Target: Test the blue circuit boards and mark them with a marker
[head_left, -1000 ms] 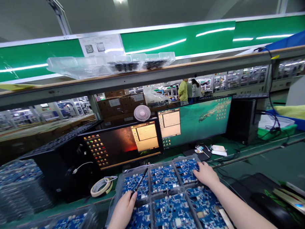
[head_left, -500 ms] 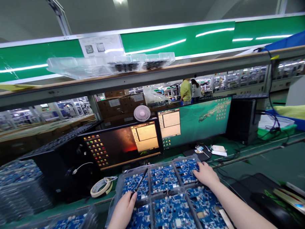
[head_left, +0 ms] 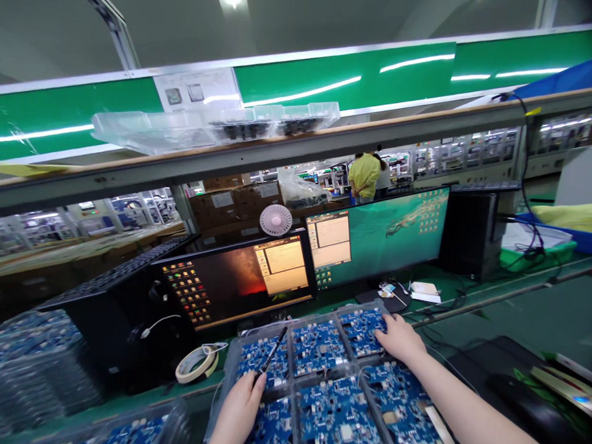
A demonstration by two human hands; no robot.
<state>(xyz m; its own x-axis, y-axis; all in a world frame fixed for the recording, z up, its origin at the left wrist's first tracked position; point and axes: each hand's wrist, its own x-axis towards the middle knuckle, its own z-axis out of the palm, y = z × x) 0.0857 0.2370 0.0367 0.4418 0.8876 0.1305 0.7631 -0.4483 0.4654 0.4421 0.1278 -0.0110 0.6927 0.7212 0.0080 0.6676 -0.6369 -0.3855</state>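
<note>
A clear plastic tray with blue circuit boards in its compartments lies in front of me. My left hand, at the tray's left side, is closed around a slim black pen. The pen slants up and away over the far-left board. At the far-right compartment, my right hand has its thumb and fingers closed at the right edge of a circuit board. That board lies in its compartment; the undersides of my right fingers are hidden.
Two monitors stand behind the tray, with a small fan above them. A tape roll lies left of the tray. Stacked trays of boards rise at far left. A black mouse is at right. People stand in the background.
Both my hands, the pen and the tray look the same as before. In the background, the person in yellow has shifted slightly and now covers more of the other person.
</note>
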